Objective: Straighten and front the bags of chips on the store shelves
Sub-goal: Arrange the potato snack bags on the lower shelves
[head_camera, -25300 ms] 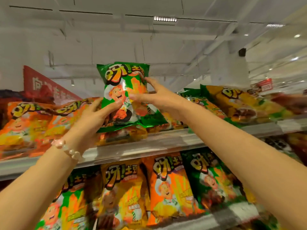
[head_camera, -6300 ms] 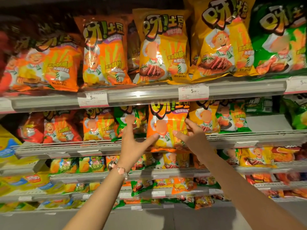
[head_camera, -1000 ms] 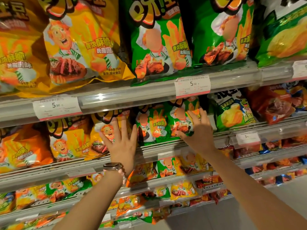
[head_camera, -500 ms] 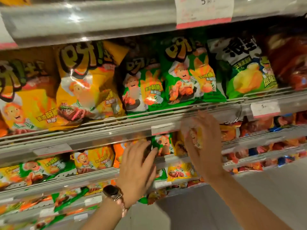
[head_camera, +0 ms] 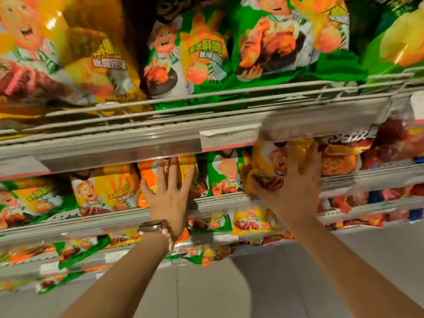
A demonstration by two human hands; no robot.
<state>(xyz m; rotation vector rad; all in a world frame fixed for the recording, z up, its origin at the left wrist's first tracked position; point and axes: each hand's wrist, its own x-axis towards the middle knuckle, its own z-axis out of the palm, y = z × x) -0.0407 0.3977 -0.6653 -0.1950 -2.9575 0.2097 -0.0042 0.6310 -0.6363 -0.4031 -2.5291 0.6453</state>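
I have both hands up on the shelf row at mid-frame. My left hand [head_camera: 168,193] lies flat, fingers straight and spread, pressing the face of an orange bag [head_camera: 146,174] at centre. My right hand [head_camera: 296,182], right of centre, has its fingers curled round a yellow bag [head_camera: 268,166], thumb under its lower edge; the blur hides the fingertips.

As I judge it, the row across the top of the frame looks fronted: its green bags [head_camera: 190,56] and yellow ones stand upright against the wire lip [head_camera: 206,97]. The mid row is partly done; the yellow-and-orange bag [head_camera: 103,191] at centre left faces out, but the one in my right hand sits tilted. The rows toward the lower left look worst, with green bags [head_camera: 75,251] slumped and hanging over their edge, so most of the work lies below.

Room is tight. The price rail [head_camera: 114,154] overhangs just above my fingers, and the tag [head_camera: 229,137] sits right over the gap between my hands. Neighbouring bags touch on both sides, so I would draw forward rather than sideways. The aisle floor [head_camera: 252,290] at the bottom gives free space for my arms.
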